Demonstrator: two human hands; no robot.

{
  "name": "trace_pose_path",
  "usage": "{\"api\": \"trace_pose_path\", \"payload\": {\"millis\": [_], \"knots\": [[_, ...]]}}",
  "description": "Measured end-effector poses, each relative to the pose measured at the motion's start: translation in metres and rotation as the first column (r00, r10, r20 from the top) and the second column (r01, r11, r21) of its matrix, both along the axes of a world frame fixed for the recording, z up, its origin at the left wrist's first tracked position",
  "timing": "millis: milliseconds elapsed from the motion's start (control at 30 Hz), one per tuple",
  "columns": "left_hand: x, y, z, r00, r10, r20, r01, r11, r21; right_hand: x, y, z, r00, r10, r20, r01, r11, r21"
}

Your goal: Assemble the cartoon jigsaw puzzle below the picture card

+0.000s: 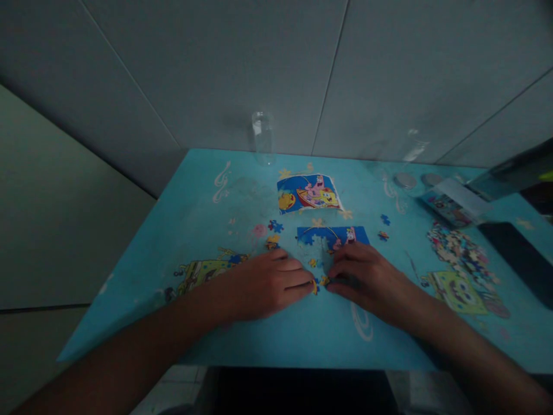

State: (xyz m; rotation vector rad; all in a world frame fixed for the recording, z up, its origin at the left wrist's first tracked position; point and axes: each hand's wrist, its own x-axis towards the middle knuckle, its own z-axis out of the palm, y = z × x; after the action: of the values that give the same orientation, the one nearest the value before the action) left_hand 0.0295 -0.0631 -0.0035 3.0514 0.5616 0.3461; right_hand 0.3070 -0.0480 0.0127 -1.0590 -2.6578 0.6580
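Both hands work low over the worktop (254, 349), between its middle and its near edge, fingertips almost meeting. The left hand (276, 282) has its fingers bent together, their tips touching a small blue-and-yellow piece (317, 286); the right hand (360, 268) curls with thumb and fingers at a yellowish piece (325, 280) just beside it. Whether either piece is pinched or only touched, I cannot tell. The partly joined puzzle (332, 233) lies just beyond, its blue strip running parallel to the far edge and its right part partly behind the right hand. Farther back lies a picture sheet (309, 194) with matching figures. Loose pieces (275, 226) lie beyond the left hand. Toward the right edge, a heap of pieces (462, 252) spreads beside a dark flat object (521, 259). A clear jar (264, 138) stands at the far edge, well apart from two round lids (405, 180).
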Motion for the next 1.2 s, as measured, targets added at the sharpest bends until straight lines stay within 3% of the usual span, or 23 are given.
{"api": "trace_pose_path", "payload": {"millis": [300,567,667,900,1200], "knots": [[-0.001,0.001,0.001,1.000,0.027,-0.009,-0.027,0.999,0.019,-0.003,0.000,0.007,0.995,0.091,-0.040,-0.092,0.996,-0.014],[-0.003,0.002,0.000,0.999,0.020,0.051,-0.020,1.000,-0.002,-0.002,0.001,0.003,0.997,0.063,-0.039,-0.063,0.998,0.002],[-0.014,0.011,0.004,0.993,0.072,0.097,-0.072,0.997,-0.004,-0.001,0.001,0.001,0.997,0.069,-0.032,-0.070,0.998,-0.004],[-0.053,0.040,0.007,0.940,0.308,0.145,-0.323,0.942,0.092,0.000,0.001,0.003,0.996,0.067,-0.053,-0.067,0.998,0.019],[-0.046,0.037,0.004,0.949,0.292,0.122,-0.305,0.947,0.099,-0.001,0.000,0.004,0.998,0.056,-0.043,-0.056,0.998,0.000]]}}
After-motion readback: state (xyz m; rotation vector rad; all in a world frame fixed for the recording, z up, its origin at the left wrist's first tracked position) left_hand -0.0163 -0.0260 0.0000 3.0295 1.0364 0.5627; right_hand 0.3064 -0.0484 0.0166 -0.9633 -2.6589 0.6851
